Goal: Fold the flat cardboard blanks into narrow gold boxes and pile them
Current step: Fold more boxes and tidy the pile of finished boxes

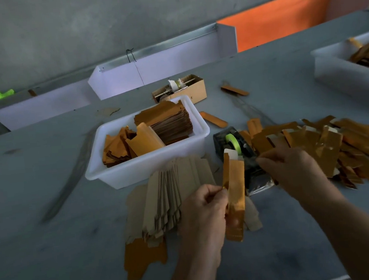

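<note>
Presently left hand pinches the folded gold box at its left edge; long axis runs 12 to 6, nearly upright. Right hand, fingers curled at the tape dispenser, grip unclear. Pile of finished boxes lies at 2 o'clock, nearer the right hand.

The person's left hand and right hand are bare, without gloves, rings or a watch. Both forearms are bare too, with no sleeve in view.
</note>
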The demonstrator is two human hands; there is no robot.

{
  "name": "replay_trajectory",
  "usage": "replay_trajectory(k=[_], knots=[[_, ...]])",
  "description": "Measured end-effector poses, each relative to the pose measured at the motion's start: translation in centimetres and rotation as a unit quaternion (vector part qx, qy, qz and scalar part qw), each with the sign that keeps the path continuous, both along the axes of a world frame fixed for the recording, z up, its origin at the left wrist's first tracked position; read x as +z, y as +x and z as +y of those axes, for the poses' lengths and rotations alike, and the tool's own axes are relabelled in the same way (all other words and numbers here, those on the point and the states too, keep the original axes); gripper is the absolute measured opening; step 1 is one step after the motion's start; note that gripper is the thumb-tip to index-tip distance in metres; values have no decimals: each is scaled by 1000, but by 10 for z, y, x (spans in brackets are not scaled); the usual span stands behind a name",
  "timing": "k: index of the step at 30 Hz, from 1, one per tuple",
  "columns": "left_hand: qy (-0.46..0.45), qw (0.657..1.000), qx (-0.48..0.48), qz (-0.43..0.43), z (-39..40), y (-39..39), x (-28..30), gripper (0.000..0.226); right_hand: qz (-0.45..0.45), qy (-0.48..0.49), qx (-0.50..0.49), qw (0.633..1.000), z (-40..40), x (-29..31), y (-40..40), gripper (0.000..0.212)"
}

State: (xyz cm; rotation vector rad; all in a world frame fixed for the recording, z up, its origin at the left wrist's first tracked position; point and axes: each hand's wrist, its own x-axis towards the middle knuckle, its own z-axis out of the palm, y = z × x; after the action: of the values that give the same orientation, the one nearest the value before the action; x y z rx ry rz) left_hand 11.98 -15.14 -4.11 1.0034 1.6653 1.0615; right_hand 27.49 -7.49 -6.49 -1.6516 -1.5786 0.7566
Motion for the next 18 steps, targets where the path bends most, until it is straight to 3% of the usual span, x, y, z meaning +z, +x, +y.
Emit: replay_trajectory(k=[7,11,14,16,18], knots=[[-14,1000,14,2,10,5,-11,12,51,-81,30,995,12,-6,-3,11],[-15,999,30,-14,12,7,-13,11,76,-89,30,993,13,-4,-5,6],[-12,999,36,-26,12,7,-15,11,69,-52,11,996,13,-4,-12,15],[-11,999,33,-28,12,6,-16,11,212,-70,-2,975,8,-5,-14,18],[-11,999,32,-26,12,6,-17,12,388,-116,0,914,1,-2,-12,13]])
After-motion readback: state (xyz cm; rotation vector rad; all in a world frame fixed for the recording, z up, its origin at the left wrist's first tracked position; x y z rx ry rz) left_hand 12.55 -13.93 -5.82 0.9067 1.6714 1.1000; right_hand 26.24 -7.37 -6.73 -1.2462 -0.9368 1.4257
